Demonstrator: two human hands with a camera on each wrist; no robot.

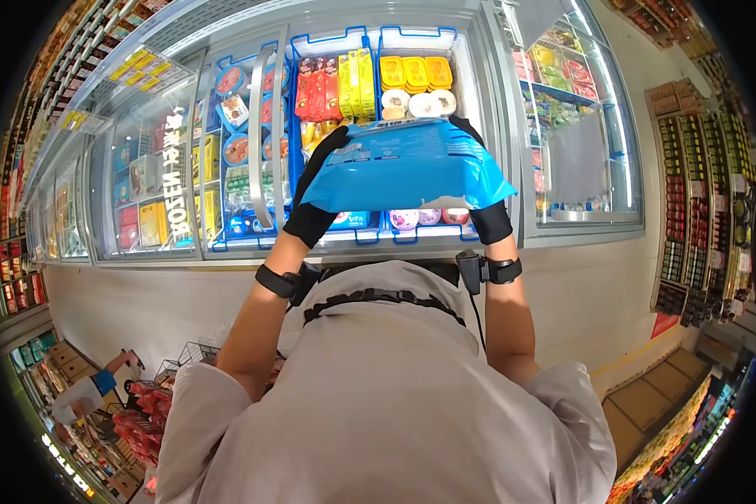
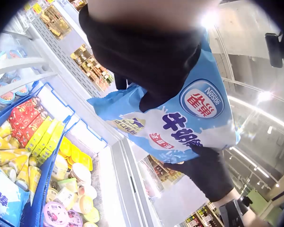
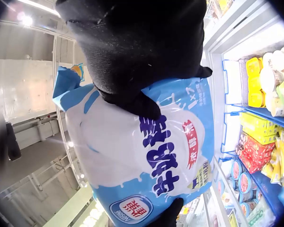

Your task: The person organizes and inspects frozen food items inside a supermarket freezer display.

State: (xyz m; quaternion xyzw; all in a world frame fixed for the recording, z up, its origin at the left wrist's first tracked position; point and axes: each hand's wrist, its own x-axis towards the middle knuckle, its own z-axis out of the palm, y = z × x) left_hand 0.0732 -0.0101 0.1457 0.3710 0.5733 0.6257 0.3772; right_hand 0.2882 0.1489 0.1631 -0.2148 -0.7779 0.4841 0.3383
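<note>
Both black-gloved hands hold up a blue and white Nestlé ice cream bag (image 1: 403, 168) above the chest freezer. My left hand (image 1: 317, 189) grips one end, its thumb pressed on the printed front in the left wrist view. At the opposite end, my right hand (image 1: 489, 220) grips the bag, with the thumb lying across the white part of the front in the right wrist view. The bag's printed front (image 2: 180, 118) carries large dark blue characters and a round logo. In the head view, the fingers on its far side are mostly hidden.
Under the bag, blue wire baskets (image 1: 332, 35) hold red and yellow boxes (image 1: 319, 88), wrapped cones (image 2: 21, 165), yellow tubs (image 1: 416, 71) and round cups (image 1: 424, 105). A glass lid with a curved handle (image 1: 265, 134) lies to the left. Another glass-topped freezer (image 1: 580, 126) stands right.
</note>
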